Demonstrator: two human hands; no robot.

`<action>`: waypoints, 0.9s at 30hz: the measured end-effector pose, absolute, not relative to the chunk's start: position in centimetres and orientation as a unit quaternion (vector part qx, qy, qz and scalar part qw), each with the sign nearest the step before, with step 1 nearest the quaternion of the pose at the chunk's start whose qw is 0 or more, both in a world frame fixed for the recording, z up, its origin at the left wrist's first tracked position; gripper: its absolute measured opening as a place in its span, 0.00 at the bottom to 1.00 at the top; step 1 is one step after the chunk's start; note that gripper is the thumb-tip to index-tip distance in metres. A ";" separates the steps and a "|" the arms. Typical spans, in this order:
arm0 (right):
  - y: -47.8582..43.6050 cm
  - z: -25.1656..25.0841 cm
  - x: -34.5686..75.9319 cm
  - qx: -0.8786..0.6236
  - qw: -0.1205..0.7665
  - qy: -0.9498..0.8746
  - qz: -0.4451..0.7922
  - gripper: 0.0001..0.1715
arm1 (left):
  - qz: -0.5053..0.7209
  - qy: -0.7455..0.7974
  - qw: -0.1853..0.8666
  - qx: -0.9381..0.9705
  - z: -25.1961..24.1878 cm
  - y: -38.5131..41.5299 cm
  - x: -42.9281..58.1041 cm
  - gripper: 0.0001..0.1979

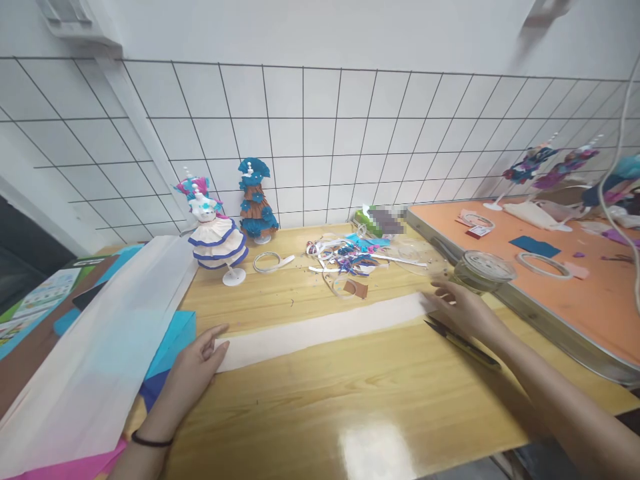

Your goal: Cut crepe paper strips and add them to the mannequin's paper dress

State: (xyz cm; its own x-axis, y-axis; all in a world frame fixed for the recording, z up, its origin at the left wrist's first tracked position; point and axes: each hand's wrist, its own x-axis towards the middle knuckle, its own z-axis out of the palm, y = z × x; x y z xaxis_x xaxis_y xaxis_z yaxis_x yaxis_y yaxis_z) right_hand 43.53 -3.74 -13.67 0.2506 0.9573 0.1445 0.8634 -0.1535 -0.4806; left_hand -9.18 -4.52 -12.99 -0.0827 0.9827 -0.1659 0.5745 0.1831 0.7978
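Note:
A long off-white paper strip (pixel 325 332) stretches across the wooden table, slanting up to the right. My left hand (pixel 193 363) grips its left end between thumb and fingers. At the opposite end, my right hand (pixel 457 307) has its fingers closed on the strip's tip. Just below the right hand lies a dark, pointed cutting tool with yellow on it (pixel 463 345); its exact kind is hard to make out. A round clear container (pixel 485 270) is close behind the right hand.
Layered white paper sheets (pixel 115 333) and blue paper (pixel 173 340) lie at left. Two dressed figures, one white-skirted (pixel 217 243), one brown-and-teal (pixel 255 203), stand at the back. Behind the strip are a tape roll (pixel 269 261) and a scrap pile (pixel 353 257). An orange table (pixel 550 300) adjoins at right.

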 end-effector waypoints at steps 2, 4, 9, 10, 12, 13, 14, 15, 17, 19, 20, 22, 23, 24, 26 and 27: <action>-5.9 -13.0 43.0 -0.760 0.196 -0.618 0.054 0.27 | 0.275 0.681 0.348 0.583 -12.9 -4.5 -9.2 0.33; -8.3 -12.8 42.3 -0.757 0.149 -0.636 0.020 0.26 | 0.269 0.682 0.337 0.591 -12.9 -4.4 -9.2 0.33; -12.6 -13.6 42.1 -0.679 0.067 -0.730 -0.043 0.23 | 0.259 0.686 0.315 0.602 -12.8 -4.4 -9.1 0.32; -13.0 -13.9 42.5 -0.673 0.060 -0.735 -0.058 0.23 | 0.258 0.684 0.308 0.608 -12.8 -4.4 -9.2 0.32; -13.6 -14.4 43.7 -0.673 0.044 -0.733 -0.094 0.24 | 0.258 0.679 0.291 0.622 -12.8 -4.5 -9.2 0.31; -13.7 -14.6 44.4 -0.677 0.034 -0.726 -0.110 0.24 | 0.258 0.678 0.283 0.627 -12.8 -4.5 -9.2 0.31; -13.6 -14.7 45.0 -0.683 0.026 -0.719 -0.124 0.23 | 0.257 0.677 0.279 0.631 -12.7 -4.5 -9.2 0.30; -13.5 -14.7 45.6 -0.690 0.019 -0.711 -0.136 0.23 | 0.255 0.676 0.279 0.633 -12.7 -4.5 -9.1 0.30; -13.1 -14.5 46.0 -0.700 0.011 -0.698 -0.151 0.23 | 0.255 0.676 0.287 0.629 -12.7 -4.5 -9.1 0.31; -12.3 -14.1 45.5 -0.706 0.014 -0.688 -0.165 0.23 | 0.259 0.676 0.300 0.621 -12.7 -4.6 -9.1 0.31; -11.7 -13.9 44.8 -0.707 0.021 -0.686 -0.172 0.24 | 0.263 0.676 0.307 0.616 -12.7 -4.6 -9.1 0.31; -10.4 -13.7 43.0 -0.703 0.056 -0.687 -0.174 0.25 | 0.275 0.673 0.323 0.605 -12.6 -4.7 -9.0 0.31; -9.6 -13.7 42.0 -0.690 0.076 -0.702 -0.159 0.24 | 0.283 0.672 0.333 0.598 -12.6 -4.7 -9.0 0.31; -8.9 -13.9 41.1 -0.668 0.096 -0.724 -0.141 0.25 | 0.292 0.671 0.343 0.589 -12.5 -4.8 -8.9 0.31; -7.4 -14.5 39.5 -0.629 0.121 -0.758 -0.118 0.25 | 0.308 0.668 0.360 0.573 -12.3 -4.9 -8.9 0.30; -6.7 -14.9 39.0 -0.615 0.127 -0.770 -0.113 0.25 | 0.315 0.667 0.366 0.568 -12.3 -4.9 -8.9 0.30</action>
